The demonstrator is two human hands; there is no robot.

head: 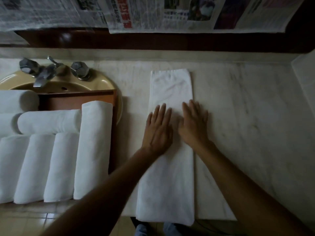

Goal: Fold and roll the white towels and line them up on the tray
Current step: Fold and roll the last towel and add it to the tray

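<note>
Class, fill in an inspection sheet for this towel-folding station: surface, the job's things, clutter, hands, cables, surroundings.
Surface: pale veined marble counter.
Job's things: folded towel lies flat as a long strip, running from the near edge toward the wall. Several rolled towels sit on the wooden tray, one row side by side and others crosswise behind.
Clutter: nothing seen.
Hands: left hand and right hand rest flat on the folded towel, fingers straight.
Cables: nothing seen.
Surroundings: beige sink with a metal tap, partly covered by the tray. Newspapers hang above the counter.
</note>
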